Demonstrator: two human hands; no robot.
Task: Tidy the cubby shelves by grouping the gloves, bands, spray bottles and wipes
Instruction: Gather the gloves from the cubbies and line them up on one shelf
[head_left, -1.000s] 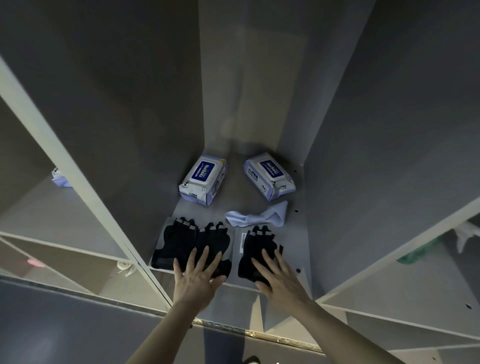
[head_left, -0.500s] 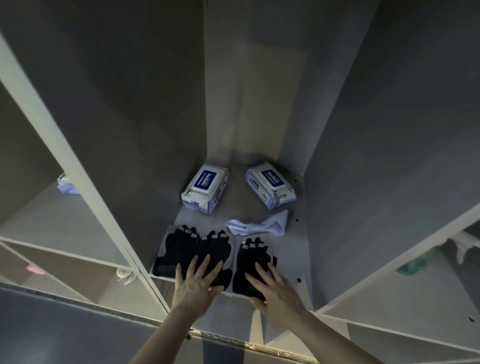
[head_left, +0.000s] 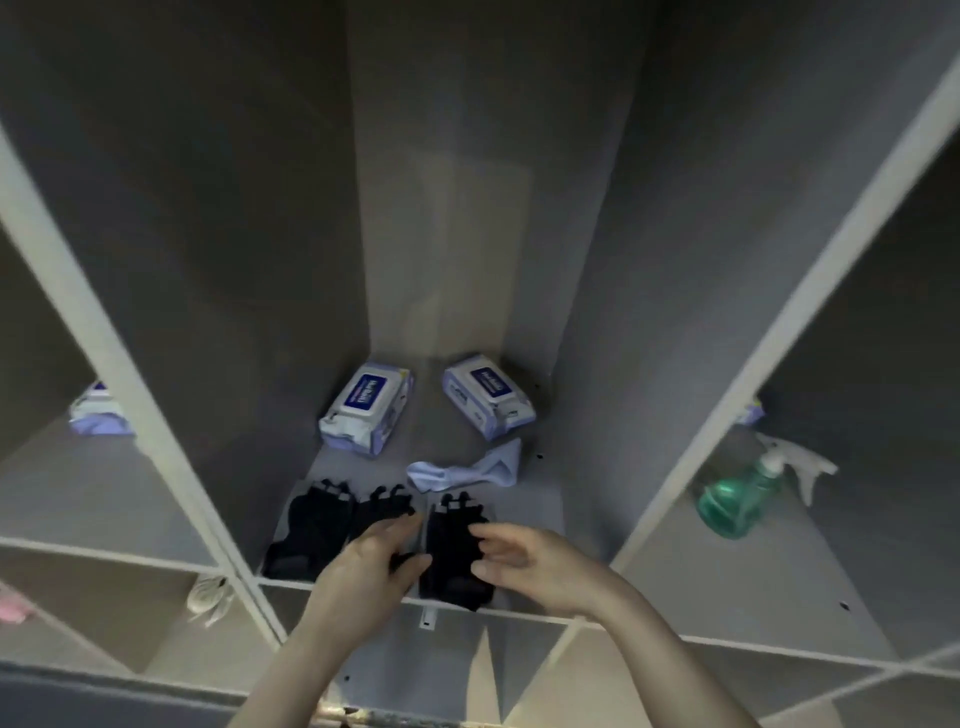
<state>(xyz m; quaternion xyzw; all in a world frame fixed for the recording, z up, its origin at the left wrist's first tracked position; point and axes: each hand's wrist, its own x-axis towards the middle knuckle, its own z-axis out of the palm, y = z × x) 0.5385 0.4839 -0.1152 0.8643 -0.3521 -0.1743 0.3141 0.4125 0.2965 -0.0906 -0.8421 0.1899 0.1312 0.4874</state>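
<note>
— Where do the gloves lie, and how much room is around them?

— On the floor of the middle cubby (head_left: 524, 499), at its front edge; a left glove pack (head_left: 311, 535) with two black fingerless gloves side by side, and just beside it a right glove pack (head_left: 454, 545) whose lower end overhangs the lip slightly; behind them a pale blue cloth (head_left: 467, 470) lies crosswise, and two wipe packs (head_left: 366, 408) (head_left: 488, 397) sit near the back wall; the tall space above is open.

— Which way do the gloves point?

— Long axes run front to back, finger stubs toward the back wall; the fabric looks matte and dark, on flat grey backing.

— And the hands?

— The left hand (head_left: 363, 566) rests on the left pack's right glove, fingers loosely apart, clamping nothing I can see; the right hand (head_left: 524, 564) has curled fingers at the right pack's edge; whether it pinches it, I cannot tell.

— Neighbours?

— A green spray bottle (head_left: 737, 501) lies tilted in the right cubby.
</note>
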